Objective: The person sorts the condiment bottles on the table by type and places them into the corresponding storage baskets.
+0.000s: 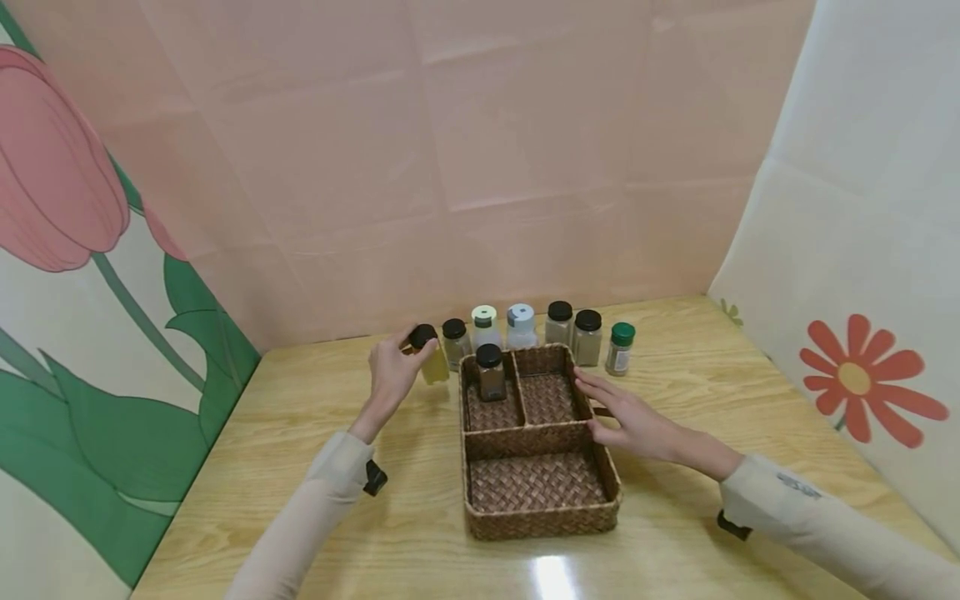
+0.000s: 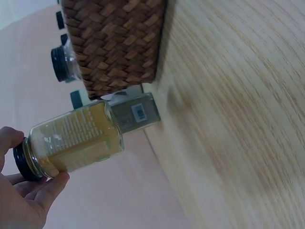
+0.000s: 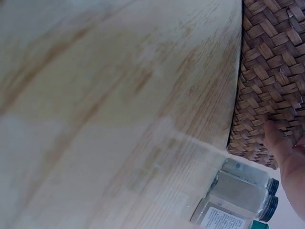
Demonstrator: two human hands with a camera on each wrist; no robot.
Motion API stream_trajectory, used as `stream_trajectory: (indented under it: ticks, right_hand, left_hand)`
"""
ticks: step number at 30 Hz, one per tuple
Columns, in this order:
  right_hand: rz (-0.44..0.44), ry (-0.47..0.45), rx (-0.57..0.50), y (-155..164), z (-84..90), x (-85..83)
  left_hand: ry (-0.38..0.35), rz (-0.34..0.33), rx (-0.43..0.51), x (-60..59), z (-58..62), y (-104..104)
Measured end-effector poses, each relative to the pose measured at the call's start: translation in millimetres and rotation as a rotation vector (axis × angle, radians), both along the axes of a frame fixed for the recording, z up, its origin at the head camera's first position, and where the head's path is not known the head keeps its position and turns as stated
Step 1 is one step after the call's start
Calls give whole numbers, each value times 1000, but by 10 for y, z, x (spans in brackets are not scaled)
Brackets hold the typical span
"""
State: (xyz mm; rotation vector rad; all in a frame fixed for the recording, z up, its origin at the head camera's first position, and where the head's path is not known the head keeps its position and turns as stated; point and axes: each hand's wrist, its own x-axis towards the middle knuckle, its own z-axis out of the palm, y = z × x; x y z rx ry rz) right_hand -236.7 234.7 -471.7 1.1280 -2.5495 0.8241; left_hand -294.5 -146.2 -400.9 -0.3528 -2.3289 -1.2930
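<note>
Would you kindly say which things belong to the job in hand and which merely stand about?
Job, apparently:
yellow jar, held by the left hand
woven basket, touched by the right hand
brown jar inside it

Standing about, untouched:
green-capped jar
two pale-capped bottles
three other black-capped jars

Yellow in the held jar (image 2: 78, 136), black on its cap (image 2: 24, 160). Woven brown across the basket (image 1: 543, 524); brown in the black-capped jar (image 1: 492, 383) inside. Green cap (image 1: 622, 330) on the small bottle (image 1: 619, 360). Tan wood grain along the counter (image 1: 330, 542). Pink over the backdrop (image 1: 525, 167); pink tulip (image 1: 60, 158), green leaves (image 1: 112, 408) on the left sheet (image 1: 45, 304); red flower (image 1: 855, 378) on the right sheet (image 1: 862, 208).
</note>
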Motion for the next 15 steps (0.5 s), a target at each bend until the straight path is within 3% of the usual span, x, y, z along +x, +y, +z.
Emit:
stream_trajectory:
  ticks: [15]
  right_hand:
    - [15,-1,-18,9,-28,-6]
  left_hand:
    - [5,-16,16,157,161,36]
